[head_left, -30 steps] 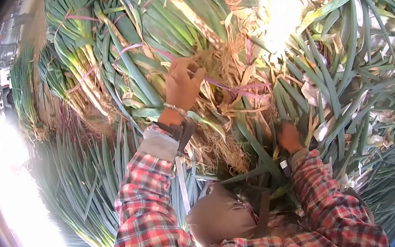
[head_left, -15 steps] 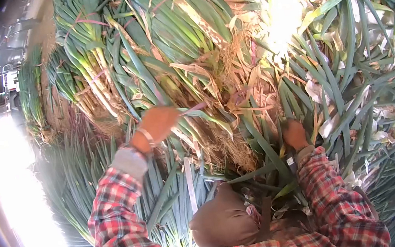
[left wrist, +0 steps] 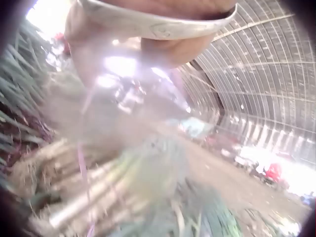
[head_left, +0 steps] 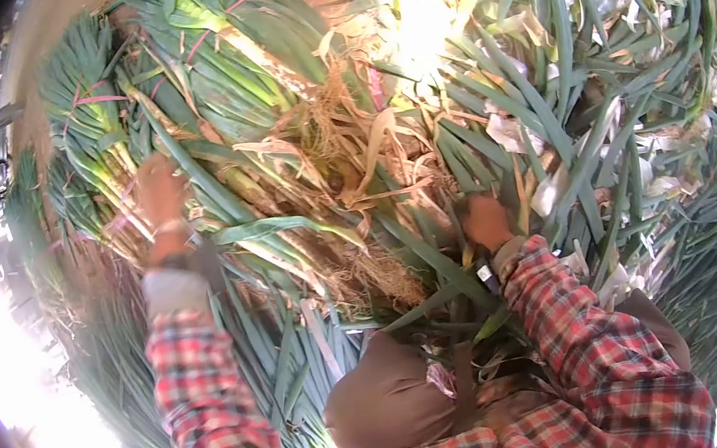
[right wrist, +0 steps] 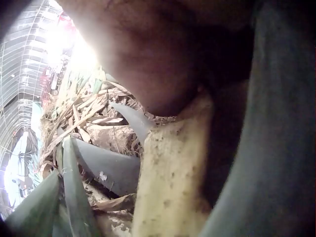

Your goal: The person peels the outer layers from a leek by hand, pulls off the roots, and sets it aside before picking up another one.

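My left hand, blurred, is over the tied bundles of long green onions at the left of the head view. In the left wrist view a thin pinkish-purple tie strip hangs from its pinched fingers, above a bundle's pale stalks. My right hand stays low among green leaves, right of the loose onions with tangled roots. In the right wrist view a yellowed leaf runs up against that hand; its fingers are hidden, so I cannot tell what they hold.
Pink-tied onions lie at the far side, dry brown leaves in the middle. Loose green leaves and white scraps cover the right. Standing onion tops fill the near left. My knee is close in front.
My left hand has drawn the purple strip off the middle of the pile, first toward me and left, then out to the left bundles. The right hand keeps its place; the head view has shifted.
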Motion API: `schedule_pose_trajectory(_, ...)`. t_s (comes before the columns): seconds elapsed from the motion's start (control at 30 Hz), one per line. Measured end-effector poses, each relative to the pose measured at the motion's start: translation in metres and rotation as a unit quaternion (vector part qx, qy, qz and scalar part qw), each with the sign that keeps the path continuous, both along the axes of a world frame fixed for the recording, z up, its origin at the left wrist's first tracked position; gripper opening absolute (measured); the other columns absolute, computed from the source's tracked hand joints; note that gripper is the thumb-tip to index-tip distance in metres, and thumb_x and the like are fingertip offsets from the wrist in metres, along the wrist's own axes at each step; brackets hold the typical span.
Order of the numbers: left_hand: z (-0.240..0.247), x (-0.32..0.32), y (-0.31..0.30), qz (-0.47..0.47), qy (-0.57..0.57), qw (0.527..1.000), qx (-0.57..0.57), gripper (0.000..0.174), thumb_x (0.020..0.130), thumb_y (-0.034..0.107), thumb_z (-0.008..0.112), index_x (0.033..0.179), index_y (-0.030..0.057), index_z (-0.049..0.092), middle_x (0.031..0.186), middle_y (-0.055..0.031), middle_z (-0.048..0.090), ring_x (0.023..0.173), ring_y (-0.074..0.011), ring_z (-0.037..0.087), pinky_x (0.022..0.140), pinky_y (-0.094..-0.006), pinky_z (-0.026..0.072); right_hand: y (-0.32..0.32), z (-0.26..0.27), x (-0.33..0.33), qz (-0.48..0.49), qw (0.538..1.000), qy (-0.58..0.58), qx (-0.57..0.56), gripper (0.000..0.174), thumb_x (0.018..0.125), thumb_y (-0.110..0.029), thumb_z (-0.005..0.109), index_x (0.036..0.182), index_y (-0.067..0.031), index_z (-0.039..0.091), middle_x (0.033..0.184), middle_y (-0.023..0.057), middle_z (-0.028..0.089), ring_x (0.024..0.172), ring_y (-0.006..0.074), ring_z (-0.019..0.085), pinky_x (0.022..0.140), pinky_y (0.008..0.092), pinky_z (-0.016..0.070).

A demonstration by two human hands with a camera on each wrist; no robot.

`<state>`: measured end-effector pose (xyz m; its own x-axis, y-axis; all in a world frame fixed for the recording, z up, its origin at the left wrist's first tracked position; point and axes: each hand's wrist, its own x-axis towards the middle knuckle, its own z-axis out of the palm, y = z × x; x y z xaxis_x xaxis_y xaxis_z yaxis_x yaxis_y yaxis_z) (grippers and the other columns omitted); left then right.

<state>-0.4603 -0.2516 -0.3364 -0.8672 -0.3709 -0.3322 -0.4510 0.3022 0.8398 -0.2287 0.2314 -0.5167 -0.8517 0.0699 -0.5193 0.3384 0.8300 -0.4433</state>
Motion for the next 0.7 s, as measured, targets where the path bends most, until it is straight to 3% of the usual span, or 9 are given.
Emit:
schedule_pose_trajectory(0.03,-0.066,-0.022,0.029,-0.266,0.126,0.885,-0.361,0.043,0.093,0.029,0.054,0.129,0.0045,0.051,0.083,-0.0142,0.067,0.080,-0.0303,0.066,0.078,-0.0385,0.0521,-0.003,0.000,0.001,-0.008,1.000,0.015,-0.011,0.025,0.070,-0.015,0.067,0.086,0.0046,0.063,0.081,0.0270,0.064,0.082,0.0438,0.064,0.077,0.0510,0.0519)
schedule_pose_trajectory(0.07,-0.035,-0.018,0.135,-0.202,0.009,0.944,-0.262,0.056,0.090,0.040,0.057,0.133,0.0050,0.049,0.087,-0.0195,0.067,0.084,-0.0334,0.066,0.080,-0.0400,0.0514,-0.004,0.013,-0.005,-0.006,0.999,-0.020,-0.025,0.026,0.070,-0.014,0.066,0.089,0.0047,0.063,0.085,0.0279,0.064,0.083,0.0440,0.064,0.078,0.0514,0.0517)
schedule_pose_trajectory(0.1,-0.019,-0.018,0.201,-0.280,0.009,0.907,-0.316,0.064,0.086,0.050,0.059,0.134,0.0093,0.051,0.090,-0.0208,0.068,0.090,-0.0373,0.065,0.083,-0.0430,0.0500,-0.003,0.016,-0.007,-0.010,1.000,-0.019,-0.023,0.026,0.070,-0.014,0.066,0.089,0.0047,0.063,0.085,0.0279,0.064,0.083,0.0440,0.064,0.078,0.0514,0.0517)
schedule_pose_trajectory(0.2,-0.078,-0.037,0.232,-0.351,0.082,0.846,-0.392,0.056,0.085,0.049,0.061,0.124,0.0100,0.058,0.091,-0.0206,0.068,0.092,-0.0378,0.065,0.082,-0.0436,0.0506,-0.001,0.018,-0.006,-0.010,0.999,-0.027,-0.022,0.027,0.071,-0.014,0.066,0.089,0.0046,0.064,0.088,0.0292,0.064,0.084,0.0445,0.064,0.078,0.0512,0.0516)
schedule_pose_trajectory(0.3,-0.055,-0.039,0.245,-0.320,-0.093,0.859,-0.389,0.051,0.084,0.042,0.064,0.121,0.0073,0.059,0.102,-0.0198,0.068,0.096,-0.0338,0.065,0.084,-0.0423,0.0502,-0.001,0.013,-0.009,-0.014,0.999,-0.024,-0.027,0.029,0.071,-0.015,0.065,0.092,0.0050,0.063,0.093,0.0289,0.064,0.088,0.0438,0.063,0.079,0.0503,0.0512)
schedule_pose_trajectory(0.43,-0.008,0.053,0.245,-0.337,0.021,0.921,-0.196,0.040,0.085,0.035,0.067,0.109,0.0028,0.064,0.102,-0.0158,0.069,0.095,-0.0249,0.066,0.084,-0.0351,0.0510,0.015,0.023,-0.022,0.065,0.985,-0.070,-0.147,0.032,0.079,-0.025,0.067,0.098,0.0009,0.062,0.090,0.0205,0.066,0.086,0.0391,0.064,0.079,0.0447,0.0501)
schedule_pose_trajectory(0.5,0.028,0.116,0.251,-0.385,-0.023,0.918,-0.095,0.038,0.085,0.033,0.066,0.110,0.0058,0.062,0.096,-0.0178,0.068,0.088,-0.0322,0.066,0.080,-0.0406,0.0514,0.009,0.093,-0.038,-0.073,0.905,-0.039,-0.417,0.029,0.087,-0.025,0.064,0.103,-0.0009,0.060,0.089,0.0070,0.065,0.081,0.0233,0.064,0.074,0.0347,0.0508)
schedule_pose_trajectory(0.63,0.084,0.219,0.266,-0.586,-0.073,0.804,0.078,0.041,0.089,0.027,0.063,0.120,0.0012,0.059,0.109,-0.0183,0.065,0.099,-0.0294,0.064,0.087,-0.0352,0.0502,-0.042,0.168,-0.037,-0.122,0.716,-0.094,-0.681,0.030,0.095,-0.025,0.058,0.115,-0.0031,0.054,0.090,0.0005,0.058,0.076,0.0092,0.057,0.068,0.0261,0.0475)
schedule_pose_trajectory(0.7,0.104,0.239,0.266,-0.637,-0.150,0.750,0.094,0.036,0.089,0.024,0.063,0.117,0.0016,0.060,0.106,-0.0174,0.065,0.097,-0.0302,0.064,0.086,-0.0353,0.0504,-0.062,0.190,-0.018,-0.079,0.725,-0.145,-0.668,0.031,0.095,-0.024,0.058,0.117,-0.0028,0.053,0.091,0.0015,0.058,0.075,0.0092,0.057,0.066,0.0255,0.0469)
